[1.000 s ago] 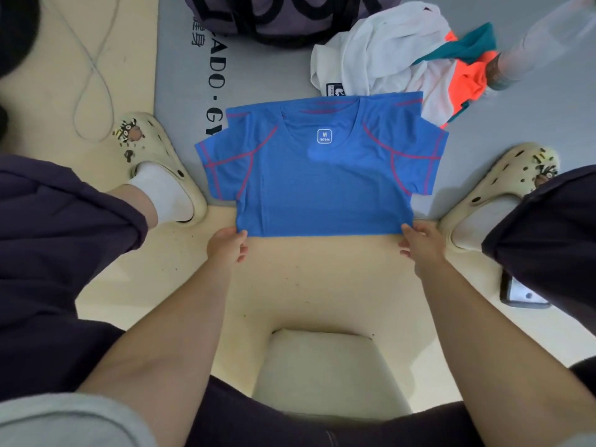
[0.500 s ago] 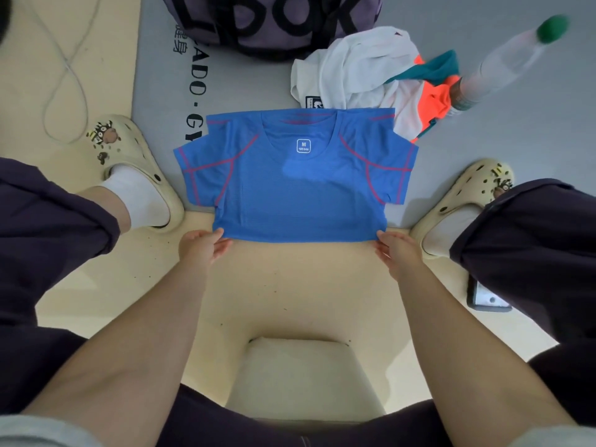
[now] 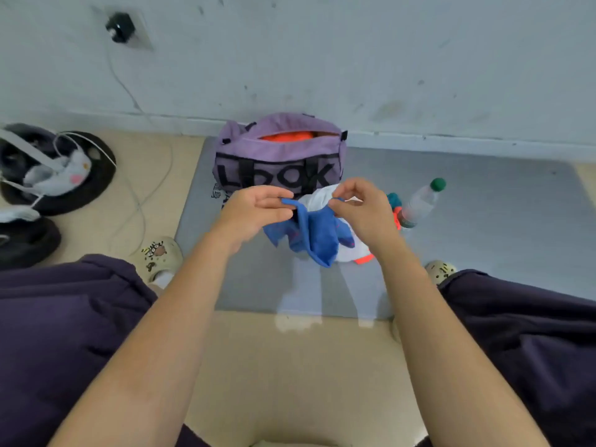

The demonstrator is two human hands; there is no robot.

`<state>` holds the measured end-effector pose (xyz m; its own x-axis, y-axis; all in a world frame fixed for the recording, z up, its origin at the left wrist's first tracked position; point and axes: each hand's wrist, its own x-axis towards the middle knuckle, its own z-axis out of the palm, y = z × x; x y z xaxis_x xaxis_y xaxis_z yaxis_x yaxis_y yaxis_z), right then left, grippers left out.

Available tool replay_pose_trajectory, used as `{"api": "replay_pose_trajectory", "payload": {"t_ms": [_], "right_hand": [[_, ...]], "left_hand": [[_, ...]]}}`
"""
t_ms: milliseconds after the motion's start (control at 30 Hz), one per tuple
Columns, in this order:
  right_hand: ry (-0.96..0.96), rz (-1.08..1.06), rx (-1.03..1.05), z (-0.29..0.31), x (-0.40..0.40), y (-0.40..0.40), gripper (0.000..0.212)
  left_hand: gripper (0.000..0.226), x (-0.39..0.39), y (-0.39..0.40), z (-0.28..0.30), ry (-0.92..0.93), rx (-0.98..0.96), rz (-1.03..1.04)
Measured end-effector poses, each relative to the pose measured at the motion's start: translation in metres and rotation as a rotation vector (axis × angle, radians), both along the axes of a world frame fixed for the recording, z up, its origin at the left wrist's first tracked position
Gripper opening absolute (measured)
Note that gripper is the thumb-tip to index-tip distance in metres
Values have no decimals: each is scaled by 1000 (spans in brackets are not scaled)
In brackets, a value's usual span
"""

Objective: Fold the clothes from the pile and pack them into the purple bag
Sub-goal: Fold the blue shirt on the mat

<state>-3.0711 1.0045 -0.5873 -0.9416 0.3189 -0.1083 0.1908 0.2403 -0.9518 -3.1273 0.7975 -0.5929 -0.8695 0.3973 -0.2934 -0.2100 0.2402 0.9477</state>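
Grey mat (image 3: 483, 240) mid-frame, purple bag (image 3: 279, 156) unzipped behind. Left hand (image 3: 254, 211), right hand (image 3: 361, 211) pinching blue shirt (image 3: 317, 237) aloft, centre. Soft, limp, light; best held at corners.

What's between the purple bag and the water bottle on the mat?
In the head view, bare gray mat separates the purple bag from the water bottle.

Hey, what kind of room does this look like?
Probably a home or gym workout corner: a grey exercise mat on a beige floor, a purple duffel bag against the scuffed wall, and a clear plastic water bottle.
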Motion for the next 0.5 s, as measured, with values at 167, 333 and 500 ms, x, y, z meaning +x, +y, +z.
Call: {"api": "replay_pose_trajectory", "payload": {"t_ms": [167, 333, 500], "right_hand": [[173, 115, 101, 83, 13, -12, 20], [385, 120, 176, 129, 34, -24, 33], [476, 104, 117, 148, 51, -28, 28]], "left_hand": [[21, 17, 4, 84, 251, -19, 5], [20, 42, 13, 140, 515, 6, 47], [19, 59, 15, 159, 473, 125, 38]]}}
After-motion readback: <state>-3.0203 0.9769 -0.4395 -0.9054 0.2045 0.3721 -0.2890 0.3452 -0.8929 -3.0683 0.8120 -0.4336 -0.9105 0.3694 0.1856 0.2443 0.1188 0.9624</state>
